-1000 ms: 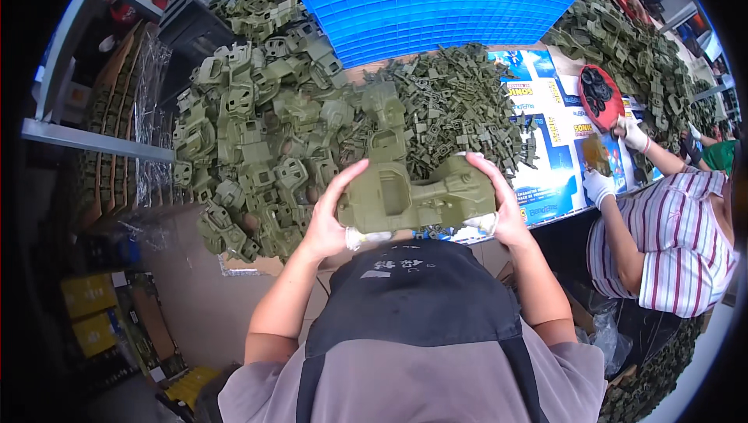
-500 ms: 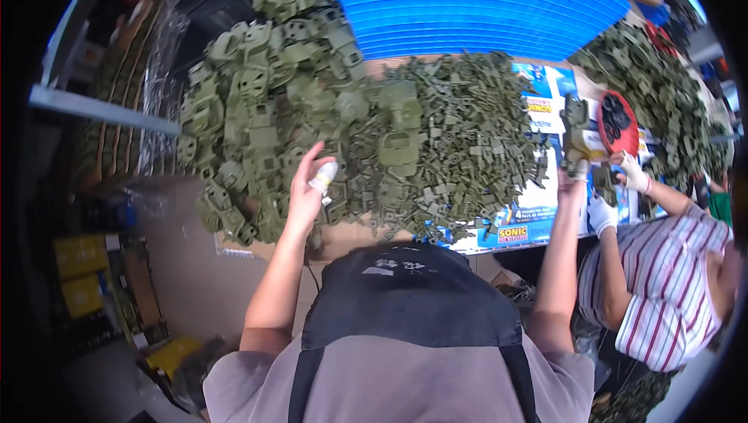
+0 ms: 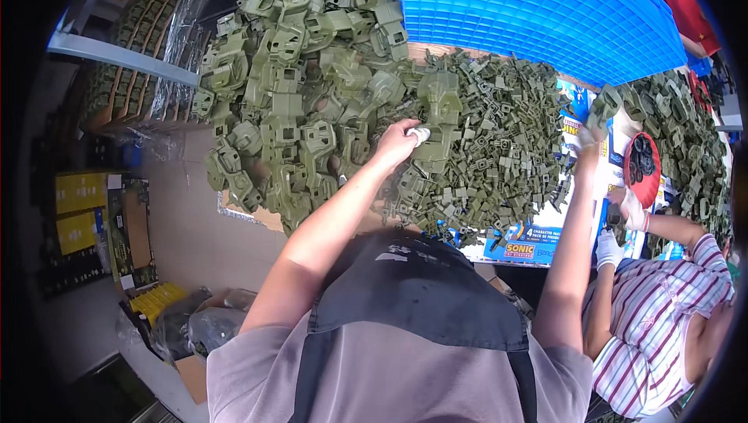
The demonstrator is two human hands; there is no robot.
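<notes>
My left hand (image 3: 399,142), its thumb wrapped in white, is closed beside a large olive-green plastic shell (image 3: 440,100). Whatever lies between its fingers is hidden. Around it spreads a heap of large olive-green molded shells (image 3: 284,103), with a pile of small green plastic pieces (image 3: 502,123) to the right. My right hand (image 3: 592,146), smeared by motion, is stretched out at the right over the printed sheets. A blurred green plastic part (image 3: 603,107) sticks out beyond its fingers, held in them.
A blue plastic crate (image 3: 538,14) stands behind the piles. At the right are a red bowl of black parts (image 3: 643,170), another green heap (image 3: 686,135) and a co-worker's gloved hands (image 3: 609,250) close to my right arm. A metal bar (image 3: 125,59) crosses at the left.
My left hand has moved right and its fingers have closed. My right hand has moved a little away from me with the green part. The view has shifted; the co-worker's hands stay close by.
</notes>
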